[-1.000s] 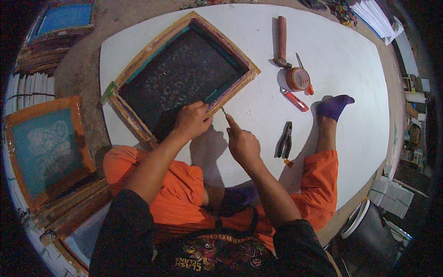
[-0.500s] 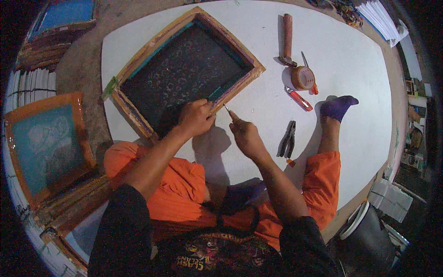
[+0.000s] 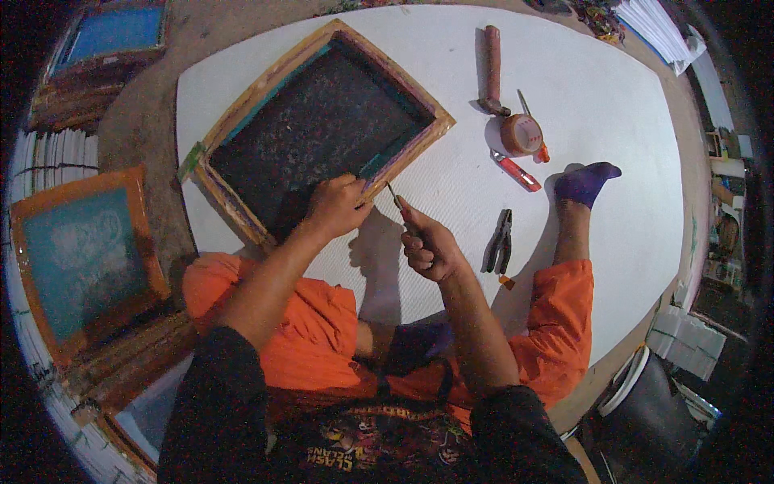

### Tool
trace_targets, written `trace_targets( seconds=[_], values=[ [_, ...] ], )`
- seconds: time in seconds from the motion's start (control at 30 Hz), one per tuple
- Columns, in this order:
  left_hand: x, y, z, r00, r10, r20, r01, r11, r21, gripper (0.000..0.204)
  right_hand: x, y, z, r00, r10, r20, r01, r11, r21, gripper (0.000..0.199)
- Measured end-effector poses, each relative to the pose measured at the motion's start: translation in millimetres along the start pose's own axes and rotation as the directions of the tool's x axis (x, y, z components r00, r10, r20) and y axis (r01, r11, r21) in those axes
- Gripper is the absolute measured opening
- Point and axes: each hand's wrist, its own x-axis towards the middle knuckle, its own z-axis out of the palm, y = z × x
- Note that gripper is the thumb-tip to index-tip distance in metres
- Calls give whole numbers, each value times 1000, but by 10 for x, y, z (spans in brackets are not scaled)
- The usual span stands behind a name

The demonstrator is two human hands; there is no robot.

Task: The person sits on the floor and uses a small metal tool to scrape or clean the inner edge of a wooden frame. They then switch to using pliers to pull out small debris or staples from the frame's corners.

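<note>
A wooden screen-printing frame (image 3: 413, 152) with dark mesh lies askew on the white board. My left hand (image 3: 337, 208) is closed over its near edge, close to the right-hand side. In my closed right hand (image 3: 433, 248) is a thin screwdriver (image 3: 397, 198). Its tip points up and to the left, at the outer side of the frame, just right of my left hand. Whether the tip touches the wood, I cannot tell. A strip of green tape (image 3: 191, 160) sticks on the frame's left corner.
To the right lie a hammer (image 3: 493, 68), a roll of brown tape (image 3: 522, 135), a red utility knife (image 3: 517, 171) and pliers (image 3: 500, 242). My socked foot (image 3: 587, 184) rests beside them on the white board (image 3: 637, 218). Another framed screen (image 3: 85, 250) leans at the left.
My right hand has turned and drawn back slightly toward me, so its curled fingers now show. The screwdriver stands steeper. My left hand keeps its place on the frame.
</note>
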Motion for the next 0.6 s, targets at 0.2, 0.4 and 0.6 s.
trace_targets(
  seconds=[0.2, 0.4, 0.6],
  values=[
    [-13, 199, -75, 995, -97, -8, 98, 991, 93, 49, 5, 50, 51, 865, -495, -81, 235, 543, -806, 46],
    [2, 215, -42, 995, -38, -87, 56, 976, 212, 51, -57, -151, 280, 867, -487, -106, 37, 275, -961, 44],
    [-23, 185, 92, 996, -38, -84, 48, 992, 120, 46, -18, -108, 246, 856, -510, -81, 62, 258, -964, 45]
  ],
)
